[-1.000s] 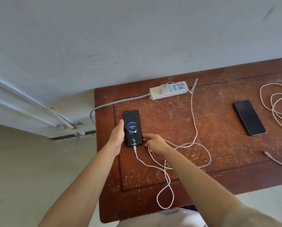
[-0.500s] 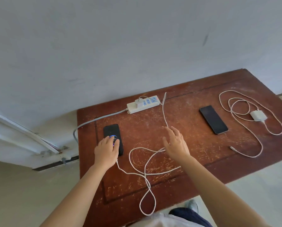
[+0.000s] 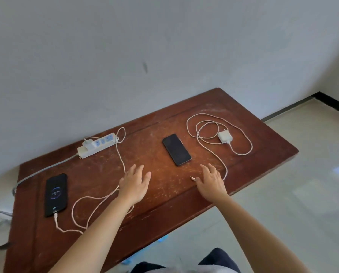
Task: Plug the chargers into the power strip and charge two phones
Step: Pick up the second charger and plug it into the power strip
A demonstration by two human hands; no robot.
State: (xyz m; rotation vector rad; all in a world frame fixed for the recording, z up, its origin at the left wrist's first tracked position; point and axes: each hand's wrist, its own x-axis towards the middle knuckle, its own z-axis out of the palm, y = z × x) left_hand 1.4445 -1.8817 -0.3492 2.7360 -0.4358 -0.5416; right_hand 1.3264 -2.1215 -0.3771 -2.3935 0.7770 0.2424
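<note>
Both hands hover spread-fingered, gripping nothing; the left hand (image 3: 134, 184) sits at nine o'clock from the right hand (image 3: 211, 181). The dark phone (image 3: 176, 149) (screen unlit) lies at twelve o'clock between them.

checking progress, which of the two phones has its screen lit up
The phone at the table's left end: its screen shows a glowing ring and a cable is plugged in. The middle phone is dark, with no cable.
</note>
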